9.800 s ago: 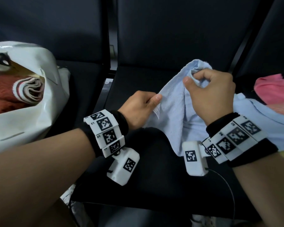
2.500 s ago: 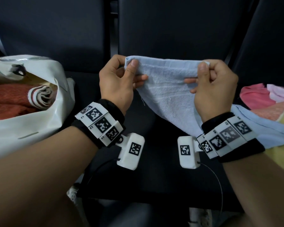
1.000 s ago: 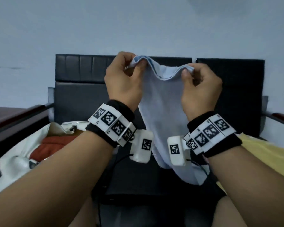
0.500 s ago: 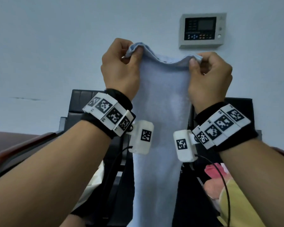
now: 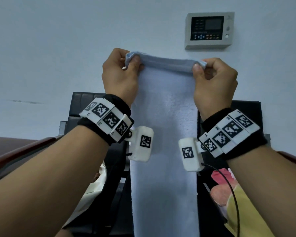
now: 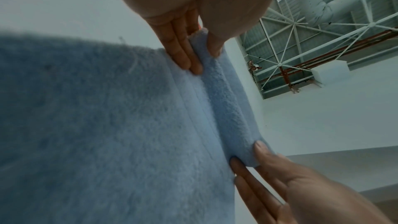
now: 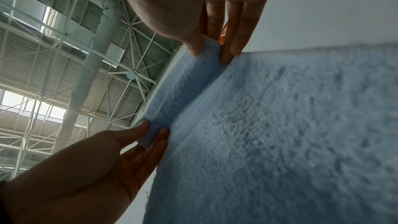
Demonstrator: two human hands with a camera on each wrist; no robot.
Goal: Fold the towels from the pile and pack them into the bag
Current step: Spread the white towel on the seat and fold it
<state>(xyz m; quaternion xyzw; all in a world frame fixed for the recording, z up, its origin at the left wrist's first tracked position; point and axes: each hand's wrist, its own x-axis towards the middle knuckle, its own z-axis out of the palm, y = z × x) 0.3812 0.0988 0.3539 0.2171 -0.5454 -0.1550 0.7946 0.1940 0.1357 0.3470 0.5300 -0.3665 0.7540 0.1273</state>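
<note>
Blue towel (image 5: pixel 164 134) hangs long in front of the chairs, my left hand (image 5: pixel 120 76) and right hand (image 5: pixel 214 81) each pinching a top corner. Looks soft, light and limp; I'd keep hold at the corners so it hangs flat

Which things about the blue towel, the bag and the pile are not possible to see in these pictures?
- Blue towel: its lower end is cut off by the bottom edge of the head view.
- Bag: only a pale sliver shows; the left forearm covers the rest, so its contents are hidden.
- Pile of towels: mostly behind the right forearm; their count is unclear.
- Wall panel: its labels are too small to read.
</note>
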